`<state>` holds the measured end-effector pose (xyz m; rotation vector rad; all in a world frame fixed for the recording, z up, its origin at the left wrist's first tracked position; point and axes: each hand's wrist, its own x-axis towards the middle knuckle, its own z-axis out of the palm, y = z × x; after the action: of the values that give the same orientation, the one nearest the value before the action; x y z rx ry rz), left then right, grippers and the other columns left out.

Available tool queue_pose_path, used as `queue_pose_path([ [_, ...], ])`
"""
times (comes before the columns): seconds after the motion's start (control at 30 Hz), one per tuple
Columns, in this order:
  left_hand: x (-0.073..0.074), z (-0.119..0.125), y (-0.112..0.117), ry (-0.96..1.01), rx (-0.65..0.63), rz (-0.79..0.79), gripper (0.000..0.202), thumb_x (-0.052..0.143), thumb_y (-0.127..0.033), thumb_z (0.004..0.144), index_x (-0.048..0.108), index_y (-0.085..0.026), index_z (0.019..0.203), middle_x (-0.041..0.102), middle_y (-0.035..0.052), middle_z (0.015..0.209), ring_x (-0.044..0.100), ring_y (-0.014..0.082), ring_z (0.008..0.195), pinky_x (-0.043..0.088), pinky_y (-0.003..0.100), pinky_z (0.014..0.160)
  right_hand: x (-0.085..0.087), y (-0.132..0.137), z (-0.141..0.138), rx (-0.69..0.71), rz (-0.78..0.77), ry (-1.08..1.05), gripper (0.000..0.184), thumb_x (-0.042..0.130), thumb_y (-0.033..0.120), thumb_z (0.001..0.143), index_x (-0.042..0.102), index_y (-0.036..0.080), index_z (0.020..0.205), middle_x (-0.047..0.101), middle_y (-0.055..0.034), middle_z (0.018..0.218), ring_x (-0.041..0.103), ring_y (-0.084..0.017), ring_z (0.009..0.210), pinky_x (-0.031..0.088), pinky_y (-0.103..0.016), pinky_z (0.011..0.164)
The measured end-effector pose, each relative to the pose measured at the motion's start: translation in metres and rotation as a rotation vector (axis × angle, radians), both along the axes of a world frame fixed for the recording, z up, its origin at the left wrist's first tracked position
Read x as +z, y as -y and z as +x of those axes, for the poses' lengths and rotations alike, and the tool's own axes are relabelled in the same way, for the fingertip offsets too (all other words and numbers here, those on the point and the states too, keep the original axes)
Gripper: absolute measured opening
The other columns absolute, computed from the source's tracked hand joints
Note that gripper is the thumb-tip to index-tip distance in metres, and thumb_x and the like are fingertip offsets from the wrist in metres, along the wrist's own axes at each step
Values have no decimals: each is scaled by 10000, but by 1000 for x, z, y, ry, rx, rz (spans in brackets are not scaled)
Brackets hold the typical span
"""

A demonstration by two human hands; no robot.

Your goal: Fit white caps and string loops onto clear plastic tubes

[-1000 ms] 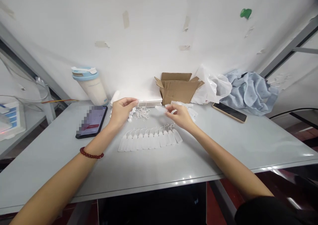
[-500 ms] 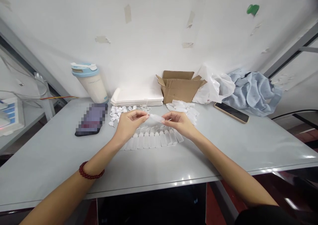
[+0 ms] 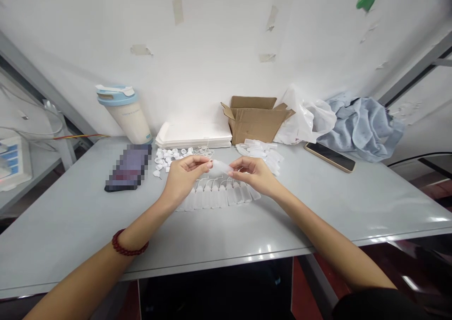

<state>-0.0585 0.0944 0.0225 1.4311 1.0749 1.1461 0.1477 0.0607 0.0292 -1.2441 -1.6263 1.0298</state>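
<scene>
Between my two hands, above the table, is a small frosted plastic bottle (image 3: 221, 166). The fingertips of my left hand (image 3: 187, 173) pinch its left end, where any cap is hidden by the fingers. My right hand (image 3: 253, 173) pinches its right end between thumb and forefinger. Below the hands lies a row of similar bottles (image 3: 215, 197) with thin white strings or tubes at their tops. Small white caps (image 3: 165, 157) are scattered left of my left hand, and white strings (image 3: 205, 150) lie behind it. Loose frosted bottles (image 3: 270, 157) are piled beyond my right hand.
A phone (image 3: 129, 167) and a cream tumbler (image 3: 129, 117) are at left. Along the wall stand stacked white trays (image 3: 194, 134), an open cardboard box (image 3: 256, 122), a white plastic bag (image 3: 305, 117) and blue cloth (image 3: 363, 127). Another phone (image 3: 330, 157) lies at right.
Both hands stay on the bottle in nearly the same place, with only slight finger movement. The view has shifted a little.
</scene>
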Motion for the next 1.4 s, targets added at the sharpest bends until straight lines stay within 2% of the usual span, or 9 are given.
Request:
queue_pose_path([
  [0.3, 1, 2, 4, -46, -13, 60, 235, 755, -354, 698, 747, -173, 847, 742, 47, 798, 687, 193, 739, 576, 329, 752, 2, 2, -2, -15, 37, 48, 159, 678, 284, 747, 683, 144, 822, 658, -29, 786, 546, -116, 658, 445, -272, 633],
  [0.47, -2, 4, 10, -167, 11, 282, 204, 703, -326, 760, 738, -180, 897, 745, 45, 943, 693, 198, 846, 571, 317, 823, 1, 3, -3, -69, 70, 137, 151, 680, 274, 738, 679, 147, 821, 632, -10, 718, 533, -120, 640, 437, -281, 654],
  [0.6, -4, 4, 13, -267, 47, 443, 173, 652, -300, 804, 735, -187, 905, 748, 40, 958, 699, 196, 835, 569, 324, 840, 1, 4, -4, -81, 96, 176, 138, 676, 271, 736, 676, 156, 813, 634, -6, 713, 539, -126, 658, 437, -286, 679],
  [0.8, -7, 3, 12, -349, 86, 554, 177, 629, -262, 834, 742, -192, 951, 757, 37, 964, 715, 194, 817, 581, 306, 796, 1, 6, -6, -108, 115, 194, 126, 674, 259, 740, 671, 152, 807, 651, -8, 717, 551, -124, 654, 438, -280, 675],
  [0.97, -11, 4, 10, -380, 70, 781, 195, 607, -223, 862, 730, -179, 1008, 759, 47, 943, 705, 157, 691, 596, 282, 692, -2, 6, -6, -111, 179, 200, 116, 671, 268, 747, 659, 160, 786, 666, -15, 741, 564, -125, 648, 450, -278, 654],
  [1.1, -12, 4, 10, -423, 27, 906, 232, 582, -172, 882, 693, -159, 1085, 750, 68, 925, 697, 146, 695, 598, 281, 696, -4, 7, -7, -94, 215, 195, 127, 659, 278, 759, 632, 167, 814, 679, -22, 775, 565, -120, 639, 461, -270, 634],
  [1.2, -14, 5, 10, -468, -45, 945, 289, 564, -161, 893, 643, -156, 1171, 727, 99, 1031, 707, 165, 791, 608, 301, 728, -7, 6, -7, -71, 233, 202, 193, 635, 285, 780, 598, 171, 931, 673, -12, 753, 541, -109, 584, 458, -257, 591],
  [1.3, -16, 6, 12, -514, -127, 982, 342, 546, -157, 904, 589, -147, 1243, 670, 144, 1177, 684, 215, 987, 600, 358, 822, -11, 6, -7, -52, 261, 240, 259, 599, 285, 806, 551, 176, 1037, 652, 8, 708, 536, -107, 542, 458, -252, 567],
  [1.4, -15, 7, 14, -534, -175, 983, 367, 532, -139, 906, 562, -127, 1271, 637, 171, 1222, 634, 243, 1109, 572, 399, 904, -15, 5, -7, -36, 284, 264, 277, 571, 278, 820, 525, 183, 1076, 658, -4, 753, 568, -108, 542, 471, -250, 563],
])
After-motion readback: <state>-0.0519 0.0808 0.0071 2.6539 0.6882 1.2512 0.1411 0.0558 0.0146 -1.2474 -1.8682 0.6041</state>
